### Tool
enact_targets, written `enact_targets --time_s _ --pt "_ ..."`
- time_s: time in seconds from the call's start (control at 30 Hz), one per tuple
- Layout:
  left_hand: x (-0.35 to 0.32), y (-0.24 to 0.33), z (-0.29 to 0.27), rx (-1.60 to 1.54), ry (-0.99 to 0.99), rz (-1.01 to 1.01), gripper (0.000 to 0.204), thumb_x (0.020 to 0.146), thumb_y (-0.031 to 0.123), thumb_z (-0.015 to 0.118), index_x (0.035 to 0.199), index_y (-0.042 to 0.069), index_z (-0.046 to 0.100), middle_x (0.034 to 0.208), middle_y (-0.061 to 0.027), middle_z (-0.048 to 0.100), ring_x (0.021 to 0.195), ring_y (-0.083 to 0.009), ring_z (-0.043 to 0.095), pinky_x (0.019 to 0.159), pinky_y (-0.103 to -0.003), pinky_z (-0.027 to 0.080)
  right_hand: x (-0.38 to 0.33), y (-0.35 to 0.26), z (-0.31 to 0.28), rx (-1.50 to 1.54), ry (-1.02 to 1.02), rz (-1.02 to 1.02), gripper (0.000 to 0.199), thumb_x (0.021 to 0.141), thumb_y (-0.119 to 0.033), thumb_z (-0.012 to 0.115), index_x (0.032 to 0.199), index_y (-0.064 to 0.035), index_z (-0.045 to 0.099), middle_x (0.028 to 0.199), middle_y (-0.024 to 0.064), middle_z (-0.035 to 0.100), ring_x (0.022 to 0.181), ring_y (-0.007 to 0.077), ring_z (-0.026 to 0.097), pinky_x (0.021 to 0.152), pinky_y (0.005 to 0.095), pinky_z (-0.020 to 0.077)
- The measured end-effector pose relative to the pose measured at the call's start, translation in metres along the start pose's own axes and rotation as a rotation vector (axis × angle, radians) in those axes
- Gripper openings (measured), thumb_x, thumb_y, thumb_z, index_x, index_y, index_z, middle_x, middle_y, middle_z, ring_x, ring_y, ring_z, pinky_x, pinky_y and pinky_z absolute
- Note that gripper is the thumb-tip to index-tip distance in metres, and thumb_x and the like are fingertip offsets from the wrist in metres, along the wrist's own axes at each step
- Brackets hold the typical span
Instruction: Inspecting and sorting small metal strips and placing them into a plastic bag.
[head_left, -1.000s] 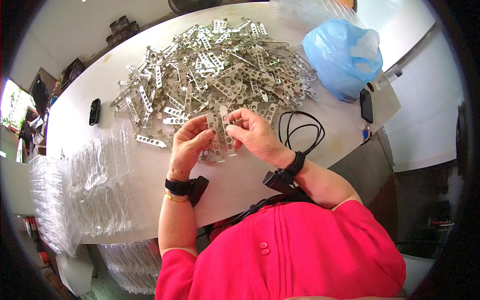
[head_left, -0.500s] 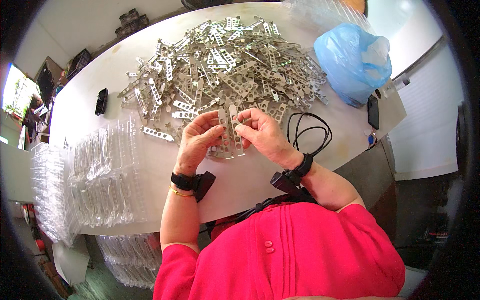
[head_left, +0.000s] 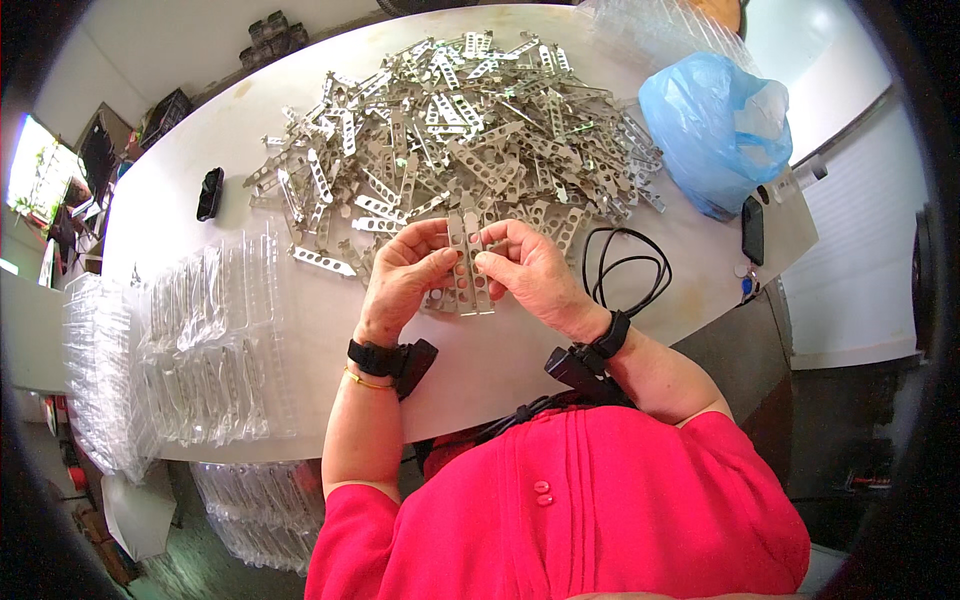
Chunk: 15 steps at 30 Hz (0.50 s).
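My left hand (head_left: pixel 408 275) pinches a flat metal bracket (head_left: pixel 461 285) with a row of round holes, held lengthwise toward me. A second perforated bracket (head_left: pixel 479 268) is between the thumb and fingers of my right hand (head_left: pixel 535 272). The two strips stand side by side, close together, over the near edge of a big heap of similar metal brackets (head_left: pixel 480 165). Some loose bracket parts lie just under my fingers, partly hidden. One bracket (head_left: pixel 323 262) rests apart, left of my left hand.
Clear plastic trays (head_left: pixel 205 345) with bagged parts are at the left of the white table (head_left: pixel 330 400). A small black object (head_left: pixel 209 194) lies beyond them. To the right are a black cable loop (head_left: pixel 628 270), a blue plastic bag (head_left: pixel 715 135) and a phone (head_left: pixel 752 230).
The two brackets in my hands have come closer together, nearly edge to edge. The whole view has shifted slightly.
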<state>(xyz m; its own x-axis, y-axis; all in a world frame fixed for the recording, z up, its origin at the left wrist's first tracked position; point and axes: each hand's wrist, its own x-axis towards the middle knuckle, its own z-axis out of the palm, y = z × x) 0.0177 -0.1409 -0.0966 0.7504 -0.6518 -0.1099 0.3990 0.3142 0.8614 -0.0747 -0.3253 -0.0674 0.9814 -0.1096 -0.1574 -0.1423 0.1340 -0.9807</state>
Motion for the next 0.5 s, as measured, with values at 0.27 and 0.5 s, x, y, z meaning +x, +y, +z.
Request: enact_targets --time_s 0.27,0.5 --pt "0.0003 -0.0008 -0.0003 -0.005 -0.002 0.007 0.039 0.094 0.003 0.069 0.131 -0.001 0.059 0.114 -0.0104 0.072 0.094 -0.0141 0.071 0.076 -0.027 0.060 0.0002 -0.0001 0.0002 -0.005 -0.006 -0.008 0.019 0.098 -0.010 0.064 0.116 -0.0048 0.060 0.081 0.0000 0.063 0.065 0.0055 0.058 0.057 0.0237 0.0532" --pt "0.0011 -0.0029 -0.0017 -0.004 0.006 0.004 0.039 0.094 0.003 0.069 0.131 -0.001 0.059 0.114 -0.0112 0.072 0.095 -0.0155 0.071 0.077 -0.028 0.060 0.0007 0.0015 0.0007 -0.016 0.000 -0.011 0.019 0.098 -0.010 0.065 0.115 -0.0044 0.060 0.081 0.0003 0.063 0.065 0.0057 0.058 0.056 0.0239 0.0522"
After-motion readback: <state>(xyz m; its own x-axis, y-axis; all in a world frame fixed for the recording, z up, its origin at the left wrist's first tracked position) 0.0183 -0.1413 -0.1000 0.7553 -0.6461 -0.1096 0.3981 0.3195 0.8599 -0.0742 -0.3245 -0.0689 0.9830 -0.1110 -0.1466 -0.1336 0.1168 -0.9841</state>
